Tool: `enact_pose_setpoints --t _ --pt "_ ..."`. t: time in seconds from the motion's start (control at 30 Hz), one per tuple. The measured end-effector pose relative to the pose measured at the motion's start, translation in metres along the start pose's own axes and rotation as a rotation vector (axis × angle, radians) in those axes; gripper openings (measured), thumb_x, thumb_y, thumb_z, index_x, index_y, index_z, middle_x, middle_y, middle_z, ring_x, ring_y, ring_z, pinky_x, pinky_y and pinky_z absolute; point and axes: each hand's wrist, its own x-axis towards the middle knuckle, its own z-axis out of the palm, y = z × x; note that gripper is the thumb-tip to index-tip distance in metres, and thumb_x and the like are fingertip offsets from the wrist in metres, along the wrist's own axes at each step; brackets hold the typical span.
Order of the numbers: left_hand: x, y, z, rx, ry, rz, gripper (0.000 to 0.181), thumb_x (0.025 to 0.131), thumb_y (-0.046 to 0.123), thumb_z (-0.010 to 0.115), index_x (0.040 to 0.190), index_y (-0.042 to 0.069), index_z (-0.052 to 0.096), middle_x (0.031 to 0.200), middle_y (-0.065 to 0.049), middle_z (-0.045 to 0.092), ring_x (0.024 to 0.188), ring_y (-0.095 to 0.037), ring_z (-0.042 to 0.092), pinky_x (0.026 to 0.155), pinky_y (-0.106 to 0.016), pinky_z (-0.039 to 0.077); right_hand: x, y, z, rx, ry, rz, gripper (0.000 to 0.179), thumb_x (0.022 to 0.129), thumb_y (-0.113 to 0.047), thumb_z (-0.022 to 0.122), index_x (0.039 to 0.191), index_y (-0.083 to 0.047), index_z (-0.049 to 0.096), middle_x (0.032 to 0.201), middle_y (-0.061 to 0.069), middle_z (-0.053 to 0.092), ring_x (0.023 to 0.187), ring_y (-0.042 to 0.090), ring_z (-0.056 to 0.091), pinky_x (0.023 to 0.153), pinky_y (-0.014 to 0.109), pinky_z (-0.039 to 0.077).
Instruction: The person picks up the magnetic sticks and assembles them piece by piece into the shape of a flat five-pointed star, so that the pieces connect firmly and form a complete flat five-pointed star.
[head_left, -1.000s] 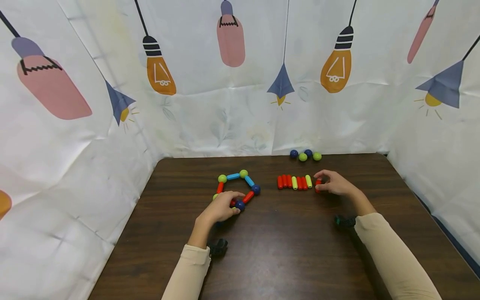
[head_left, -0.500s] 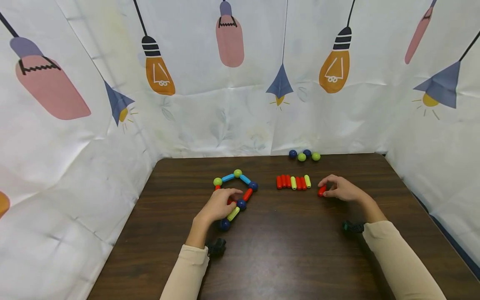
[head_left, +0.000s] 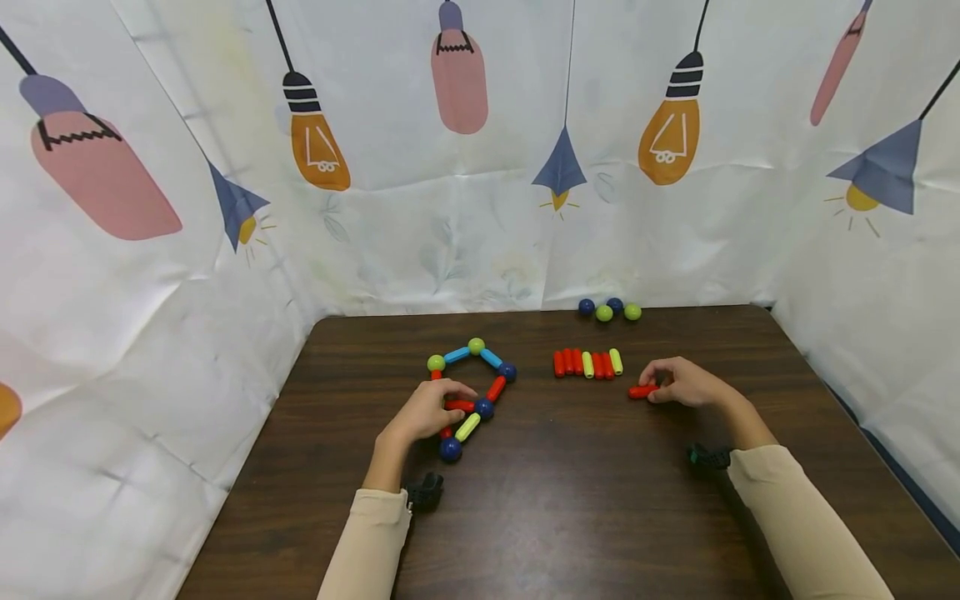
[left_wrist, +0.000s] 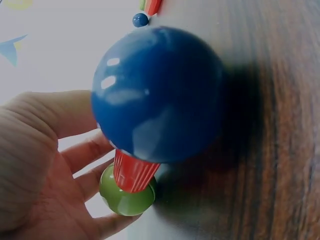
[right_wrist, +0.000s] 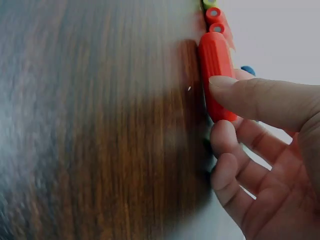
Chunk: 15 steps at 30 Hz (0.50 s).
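Note:
A shape of magnetic sticks and balls [head_left: 491, 358] lies at the left of the table in the head view. My left hand [head_left: 422, 411] rests at its near left side, with thumb and forefinger around a red stick [head_left: 461, 406] of it. The hand covers part of the shape. Close up in the left wrist view are a blue ball [left_wrist: 157, 95], a red stick [left_wrist: 134, 172] and a green ball [left_wrist: 127, 197], with the fingers behind them. My right hand [head_left: 686, 383] pinches a loose red magnetic stick [right_wrist: 217, 62] between thumb and fingers, low over the table.
A row of red and yellow magnetic sticks [head_left: 588, 365] lies left of the right hand. Several blue and green balls [head_left: 604, 313] stand near the table's back edge. A printed cloth [head_left: 480, 242] hangs behind the brown table [head_left: 570, 517].
The right hand has drawn the red stick away from the row's right end, nearer me, and turned it sideways. The shape has shifted slightly left, and the left hand has slid a little left.

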Motion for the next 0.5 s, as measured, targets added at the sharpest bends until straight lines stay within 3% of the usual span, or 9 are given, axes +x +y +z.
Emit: enact_pose_setpoints --t 0.23,0.5 --pt "0.001 0.0 0.001 -0.005 -0.02 -0.005 0.033 0.092 0.009 0.076 0.12 0.026 0.076 0.104 0.002 0.073 0.087 -0.013 0.061 0.077 -0.032 0.053 0.004 -0.017 0.009 0.039 -0.047 -0.057 0.018 0.091 -0.013 0.077 0.106 -0.008 0.068 0.095 0.007 0.061 0.08 0.018 0.053 0.069 0.028 0.045" --pt "0.001 0.002 0.002 -0.014 -0.022 0.011 0.029 0.092 0.01 0.076 0.117 0.025 0.078 0.1 0.002 0.074 0.083 -0.012 0.062 0.076 -0.032 0.054 0.026 -0.06 0.036 0.151 -0.132 -0.137 0.018 0.093 -0.011 0.074 0.11 -0.007 0.067 0.09 0.008 0.061 0.068 0.016 0.055 0.062 0.03 0.051"
